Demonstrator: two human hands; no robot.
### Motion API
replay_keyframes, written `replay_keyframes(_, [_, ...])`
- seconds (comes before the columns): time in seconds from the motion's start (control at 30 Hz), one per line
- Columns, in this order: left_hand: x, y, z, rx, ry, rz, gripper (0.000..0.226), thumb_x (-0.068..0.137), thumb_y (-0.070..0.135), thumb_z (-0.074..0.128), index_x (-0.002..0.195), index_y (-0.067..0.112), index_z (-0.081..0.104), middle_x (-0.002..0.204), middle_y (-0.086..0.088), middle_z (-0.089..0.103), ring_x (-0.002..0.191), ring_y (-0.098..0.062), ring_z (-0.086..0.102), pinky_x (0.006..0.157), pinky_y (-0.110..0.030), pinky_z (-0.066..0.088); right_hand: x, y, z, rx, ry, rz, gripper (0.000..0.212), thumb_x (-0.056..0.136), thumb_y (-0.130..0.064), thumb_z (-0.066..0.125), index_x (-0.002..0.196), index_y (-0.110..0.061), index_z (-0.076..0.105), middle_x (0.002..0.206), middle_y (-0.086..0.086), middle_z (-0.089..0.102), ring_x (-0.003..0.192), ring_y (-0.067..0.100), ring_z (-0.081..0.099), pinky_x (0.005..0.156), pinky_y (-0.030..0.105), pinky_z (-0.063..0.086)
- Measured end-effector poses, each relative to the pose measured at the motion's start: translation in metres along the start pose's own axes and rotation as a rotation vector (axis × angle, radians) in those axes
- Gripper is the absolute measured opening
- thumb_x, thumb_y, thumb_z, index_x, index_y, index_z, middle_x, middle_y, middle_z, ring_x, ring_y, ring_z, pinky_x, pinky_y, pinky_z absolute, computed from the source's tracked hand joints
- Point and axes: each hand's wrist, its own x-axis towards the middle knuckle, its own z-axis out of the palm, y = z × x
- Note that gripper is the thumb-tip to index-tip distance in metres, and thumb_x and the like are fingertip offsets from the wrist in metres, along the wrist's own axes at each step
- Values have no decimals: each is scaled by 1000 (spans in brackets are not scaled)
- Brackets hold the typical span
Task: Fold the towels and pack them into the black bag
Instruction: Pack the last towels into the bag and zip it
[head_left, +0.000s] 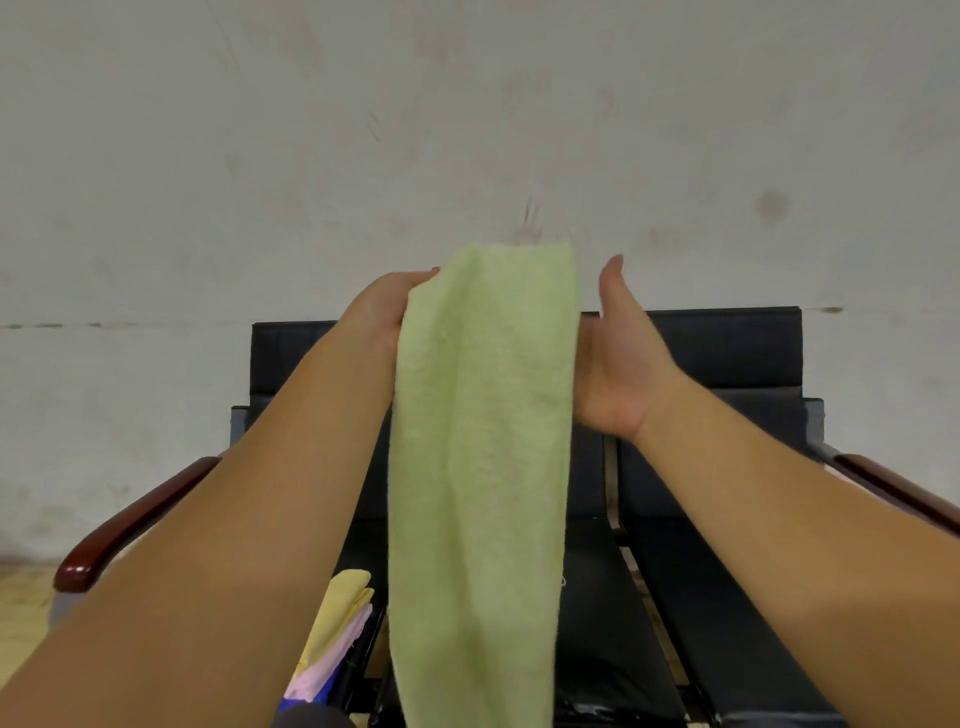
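Note:
A light green towel (483, 457) hangs lengthwise in front of me, folded into a long strip, its lower end running out of the frame. My left hand (382, 312) grips its upper left edge, thumb on the cloth. At the towel's upper right edge is my right hand (618, 358), palm towards me and thumb up; its fingers are hidden behind the cloth. A black bag (602, 639) lies on the chair seat behind the towel, partly hidden. Folded yellow, pink and blue towels (332, 649) lie stacked at the lower left of the seat.
A black bench of chairs (727, 358) with dark red wooden armrests (130, 525) stands against a pale, stained wall (467, 130). A strip of wooden floor (23, 613) shows at the lower left.

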Motion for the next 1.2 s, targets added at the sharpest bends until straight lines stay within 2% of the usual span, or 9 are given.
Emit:
replay_keyframes(0.27, [46, -37, -49, -53, 319, -82, 37, 109, 0, 42, 73, 1, 54, 90, -11, 57, 74, -14, 52, 63, -25, 51, -20, 78, -11, -120, -1, 112, 39, 90, -41, 69, 110, -12, 85, 124, 12, 78, 106, 27, 78, 94, 42, 64])
replay_keyframes(0.37, [63, -66, -74, -160, 368, -140, 19, 104, -7, 41, 100, -5, 59, 98, -14, 56, 87, -17, 59, 73, -26, 63, -16, 90, -18, -29, -27, 121, 40, 98, -34, 64, 125, -9, 80, 130, 14, 74, 116, 30, 74, 102, 46, 59])
replay_keyframes(0.53, [40, -116, -76, -254, 173, -341, 25, 110, 9, 44, 88, 11, 56, 82, -3, 57, 68, -17, 55, 46, -20, 52, -1, 102, -33, 55, 36, 75, 46, 99, -28, 64, 138, -4, 69, 139, 18, 69, 126, 36, 68, 112, 52, 51])
replay_keyframes(0.67, [23, -165, -94, -216, -133, -524, 45, 106, 51, 54, 126, 16, 75, 134, 7, 67, 118, -21, 66, 109, -37, 50, 14, 112, -54, 171, 127, 58, 45, 98, -28, 65, 139, -10, 59, 130, 16, 66, 131, 37, 61, 116, 54, 46])
replay_keyframes(0.77, [11, -196, -108, -171, -376, -618, 86, 97, 79, 47, 142, 9, 68, 148, -13, 64, 135, -37, 62, 122, -49, 38, 20, 125, -76, 228, 291, 75, 54, 93, -28, 70, 141, -14, 53, 127, 15, 54, 141, 39, 56, 113, 59, 46])
replay_keyframes(0.9, [-4, -225, -122, -101, -548, -544, 51, 90, 28, 81, 135, 6, 73, 142, -17, 68, 127, -35, 68, 107, -49, 55, 9, 154, -101, 154, 501, 154, 40, 95, -29, 73, 128, -7, 65, 100, 13, 61, 99, 39, 74, 95, 59, 59])
replay_keyframes(1.0, [-6, -246, -128, -66, -530, -523, 42, 94, 3, 59, 134, 4, 73, 142, -23, 66, 125, -37, 69, 107, -50, 57, -9, 183, -117, 41, 586, 279, 37, 101, -37, 67, 115, -3, 69, 82, 13, 76, 71, 33, 78, 76, 43, 62])
replay_keyframes(1.1, [-5, -267, -134, -105, -499, -486, 46, 90, -2, 53, 133, 0, 72, 136, -26, 68, 119, -40, 71, 101, -51, 60, -23, 214, -136, 58, 623, 430, 41, 99, -46, 68, 123, -13, 73, 95, 9, 82, 76, 29, 80, 74, 39, 60])
replay_keyframes(1.2, [-5, -287, -139, -152, -477, -464, 58, 84, -4, 58, 142, -5, 62, 140, -29, 64, 122, -44, 69, 98, -52, 61, -33, 241, -159, 178, 554, 570, 44, 95, -43, 73, 131, -19, 75, 123, 5, 78, 112, 29, 75, 105, 41, 53])
